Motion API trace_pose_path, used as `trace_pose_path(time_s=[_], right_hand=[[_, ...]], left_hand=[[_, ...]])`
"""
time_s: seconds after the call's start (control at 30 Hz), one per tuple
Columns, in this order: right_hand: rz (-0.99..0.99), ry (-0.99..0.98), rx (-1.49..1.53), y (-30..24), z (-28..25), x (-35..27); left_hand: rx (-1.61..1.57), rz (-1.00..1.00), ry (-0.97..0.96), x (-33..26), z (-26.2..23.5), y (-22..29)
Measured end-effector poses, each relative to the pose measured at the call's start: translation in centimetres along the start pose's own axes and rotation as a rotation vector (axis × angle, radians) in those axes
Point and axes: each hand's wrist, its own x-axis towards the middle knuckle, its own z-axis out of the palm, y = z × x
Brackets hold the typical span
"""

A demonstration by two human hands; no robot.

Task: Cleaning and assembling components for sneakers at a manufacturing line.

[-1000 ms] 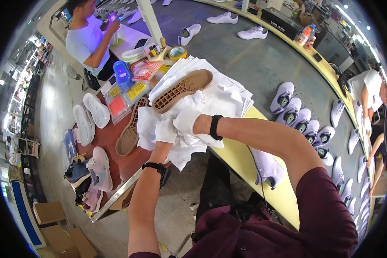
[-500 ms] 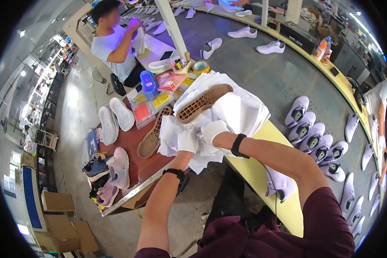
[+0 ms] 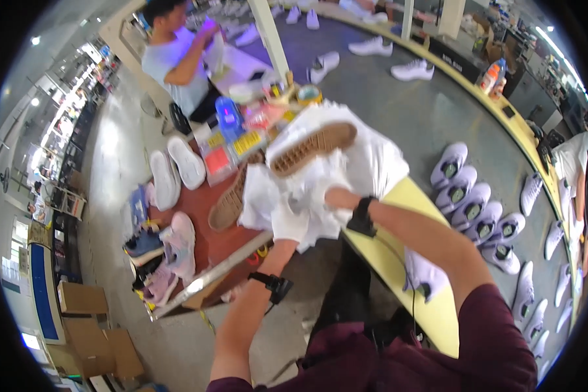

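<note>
Paper [image 3: 257, 193], white and crumpled, touches left hand [image 3: 289, 221] and right hand [image 3: 322, 188], grips unclear.

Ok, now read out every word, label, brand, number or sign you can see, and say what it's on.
None can be read.
Yellow labels on the clear packets: any print is too blurred.
Black box on the far ledge: pale marking, too small and blurred.
Orange bottle: any label print is too small.

Gloved left hand [image 3: 290, 222], gloved right hand [image 3: 321, 189] at crumpled white sheets [image 3: 257, 197]; brown sole [image 3: 315, 149] just beyond.
</note>
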Motion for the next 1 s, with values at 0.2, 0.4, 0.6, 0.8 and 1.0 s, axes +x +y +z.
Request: trace_pose_path(time_s=[0.2, 0.4, 0.6, 0.8, 1.0], right_hand=[[0.566, -0.376, 0.435, -2.8, -2.6, 3.9], [0.239, -0.423, -0.082, -4.4, -3.6, 3.3], [0.155, -0.573, 0.107, -3.0, -2.1, 3.1], [0.595, -0.578, 0.94, 0.0, -1.1, 1.0], [0.861, -0.625, 1.099, -3.4, -2.5, 1.2]], left_hand=[[0.3, 0.039, -0.142, -1.6, -1.5, 6.7], [0.351, 0.23, 0.044, -2.2, 2.1, 2.7], [0.303, 0.239, 0.067, -1.5, 3.1, 0.6], [0.483, 0.3, 0.02, -0.7, 4.4, 0.1], [0.125, 0.191, 0.031, -0.2, 7.3, -5.0]])
